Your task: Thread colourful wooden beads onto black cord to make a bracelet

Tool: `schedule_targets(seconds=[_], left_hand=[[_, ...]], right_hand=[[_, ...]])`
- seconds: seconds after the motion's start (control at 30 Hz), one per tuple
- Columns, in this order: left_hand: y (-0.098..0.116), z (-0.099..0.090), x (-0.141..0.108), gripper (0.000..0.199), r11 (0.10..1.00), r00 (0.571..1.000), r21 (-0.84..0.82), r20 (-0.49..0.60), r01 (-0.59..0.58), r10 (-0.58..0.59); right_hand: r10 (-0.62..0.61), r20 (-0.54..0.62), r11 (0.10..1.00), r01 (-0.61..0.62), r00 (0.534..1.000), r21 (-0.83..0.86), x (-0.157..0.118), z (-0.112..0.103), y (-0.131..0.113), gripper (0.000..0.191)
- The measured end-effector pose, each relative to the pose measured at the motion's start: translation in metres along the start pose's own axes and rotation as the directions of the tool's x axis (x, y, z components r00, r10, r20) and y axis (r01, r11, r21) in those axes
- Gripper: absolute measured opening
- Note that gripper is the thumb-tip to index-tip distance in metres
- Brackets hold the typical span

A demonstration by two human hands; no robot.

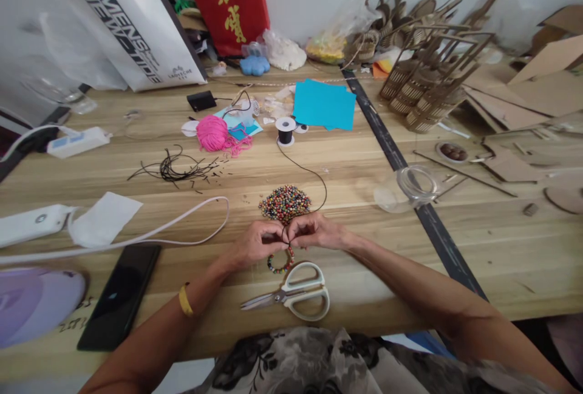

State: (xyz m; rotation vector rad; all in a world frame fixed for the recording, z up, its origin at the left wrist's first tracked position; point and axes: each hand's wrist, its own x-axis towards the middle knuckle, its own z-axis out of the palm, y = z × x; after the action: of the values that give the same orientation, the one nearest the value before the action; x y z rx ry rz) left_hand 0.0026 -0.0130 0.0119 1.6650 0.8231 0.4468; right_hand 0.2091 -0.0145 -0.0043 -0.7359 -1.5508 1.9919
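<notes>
Both hands meet over the table just in front of a heap of small multicoloured beads (285, 202). My left hand (257, 240) pinches a black cord at the top of a beaded loop (277, 270). Facing it, my right hand (317, 231) pinches the same cord, fingertips almost touching the left ones. The bead loop hangs or lies just below the fingers; I cannot tell which. From a spool of black cord (285, 133), a line curves round the beads to my right hand. White-handled scissors (296, 292) lie nearest me, blades pointing left.
Left are cut black cord pieces (175, 167), a pink yarn ball (212, 133), a black phone (119, 297) and a white cable (182, 224). Blue sheets (324, 104) lie behind the spool. Right are a clear coil (418, 183), small woven baskets (428, 99) and cardboard (537, 87).
</notes>
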Motion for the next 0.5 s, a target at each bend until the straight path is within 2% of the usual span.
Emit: schedule_targets(seconds=[0.27, 0.5], left_hand=[[-0.0027, 0.0028, -0.0017, 0.010, 0.987, 0.993, 0.139, -0.076, -0.079, 0.090], [-0.0006, 0.0038, -0.0028, 0.008, 0.976, 0.984, 0.186, -0.115, -0.115, 0.138]], right_hand=[[0.001, -0.059, 1.000, -0.001, 0.998, 0.011, 0.0009, 0.0004, 0.0045, 0.028], [0.054, -0.075, 0.998, -0.052, 0.996, 0.035, 0.0005, -0.0010, 0.0038, 0.030]])
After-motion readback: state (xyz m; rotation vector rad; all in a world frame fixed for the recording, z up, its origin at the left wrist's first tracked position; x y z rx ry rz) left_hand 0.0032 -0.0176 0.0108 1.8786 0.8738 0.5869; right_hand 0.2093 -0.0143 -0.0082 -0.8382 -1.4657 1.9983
